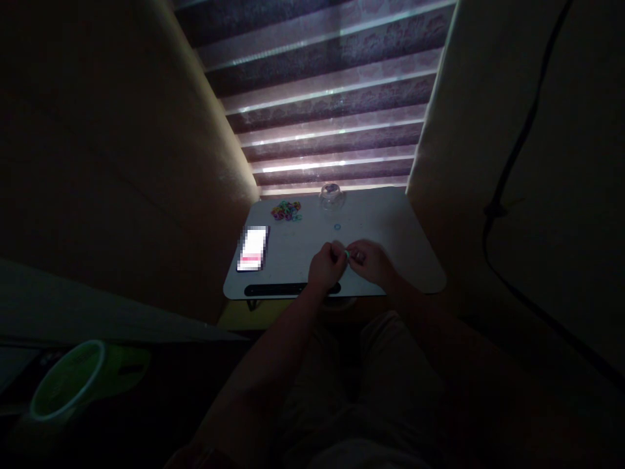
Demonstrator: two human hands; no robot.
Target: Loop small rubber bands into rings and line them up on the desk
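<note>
Both my hands meet over the near middle of a small white lap table (400, 260). My left hand (326, 266) and my right hand (370, 259) are closed in a pinch around a small green loop (346, 254) held between their fingertips. A single small blue ring (336, 227) lies on the table just beyond my hands. A pile of small colourful loops (286, 210) sits at the far left of the table. The room is dark, so finer detail is hard to make out.
A lit phone (253, 248) lies at the table's left side. A clear glass jar (331, 194) stands at the far edge by the striped blinds (322, 98). A green round container (68, 384) rests at lower left. A black cable (508, 189) hangs along the right wall.
</note>
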